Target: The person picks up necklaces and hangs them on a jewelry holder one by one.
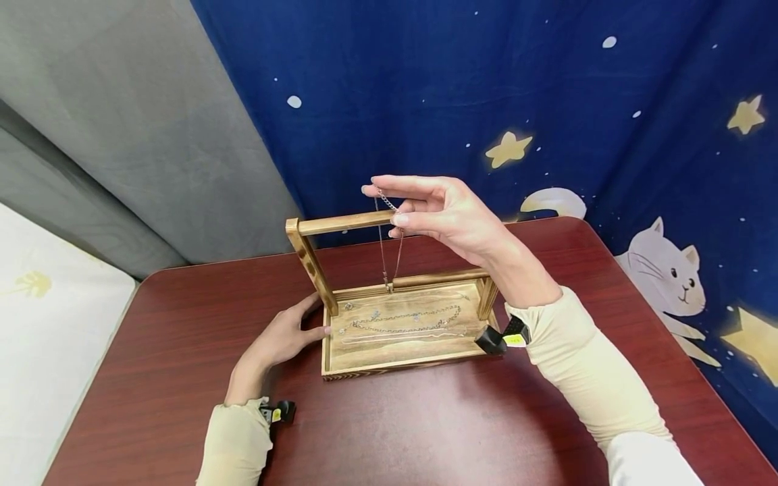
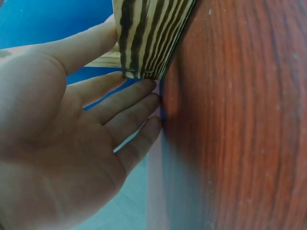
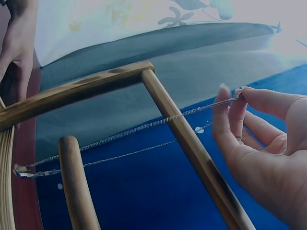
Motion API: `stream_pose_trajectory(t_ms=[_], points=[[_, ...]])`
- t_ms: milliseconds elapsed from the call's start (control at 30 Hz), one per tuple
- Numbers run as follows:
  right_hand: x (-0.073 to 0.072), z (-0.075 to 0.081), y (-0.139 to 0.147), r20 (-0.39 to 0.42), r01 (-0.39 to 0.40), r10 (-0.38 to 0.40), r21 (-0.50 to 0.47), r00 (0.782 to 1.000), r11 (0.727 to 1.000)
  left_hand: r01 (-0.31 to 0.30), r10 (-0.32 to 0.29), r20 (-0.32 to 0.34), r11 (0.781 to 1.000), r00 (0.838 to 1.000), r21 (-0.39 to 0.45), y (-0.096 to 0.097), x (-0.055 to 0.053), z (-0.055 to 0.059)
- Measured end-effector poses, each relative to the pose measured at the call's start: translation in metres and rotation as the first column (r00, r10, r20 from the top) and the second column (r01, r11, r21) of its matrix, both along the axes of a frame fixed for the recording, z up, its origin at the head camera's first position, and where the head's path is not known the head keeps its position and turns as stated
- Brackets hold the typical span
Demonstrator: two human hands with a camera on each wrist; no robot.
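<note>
My right hand (image 1: pixel 450 216) pinches the end of a thin silver chain necklace (image 3: pixel 139 128) above the top bar (image 1: pixel 346 222) of a wooden jewelry stand. The necklace's two strands hang down in a narrow loop toward the back of the stand's tray (image 1: pixel 419 362). Small shiny pieces sit at its low end in the right wrist view. At the tray's left end rests my left hand (image 1: pixel 282 337), thumb on the rim and other fingers fairly straight along the outside. Its fingertips meet the striped end wall (image 2: pixel 146 43) in the left wrist view.
In the tray lie a chain necklace with blue bits (image 1: pixel 401 331), a finer silver chain (image 1: pixel 371 339) and a few small pieces. Behind the front bar runs a lower wooden rod (image 1: pixel 440 277). A dark red table (image 1: pixel 389 432) carries the stand; a blue curtain (image 1: pixel 395 81) hangs behind.
</note>
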State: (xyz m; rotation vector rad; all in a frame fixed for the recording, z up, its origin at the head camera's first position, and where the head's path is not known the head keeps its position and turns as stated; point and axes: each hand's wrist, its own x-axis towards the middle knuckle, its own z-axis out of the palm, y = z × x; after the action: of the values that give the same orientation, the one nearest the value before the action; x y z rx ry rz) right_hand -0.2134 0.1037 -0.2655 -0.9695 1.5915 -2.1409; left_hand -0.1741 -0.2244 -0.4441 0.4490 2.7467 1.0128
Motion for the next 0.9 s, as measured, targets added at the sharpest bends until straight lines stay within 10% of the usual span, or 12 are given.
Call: stream_pose_trajectory(t_ms=[900], points=[[0.0,-0.003,-0.031,-0.083,0.028,-0.018,0.121,0.996,0.992,-0.011,0.011,0.007,1.0,1.0,0.015,0.0,-0.002,-0.002]])
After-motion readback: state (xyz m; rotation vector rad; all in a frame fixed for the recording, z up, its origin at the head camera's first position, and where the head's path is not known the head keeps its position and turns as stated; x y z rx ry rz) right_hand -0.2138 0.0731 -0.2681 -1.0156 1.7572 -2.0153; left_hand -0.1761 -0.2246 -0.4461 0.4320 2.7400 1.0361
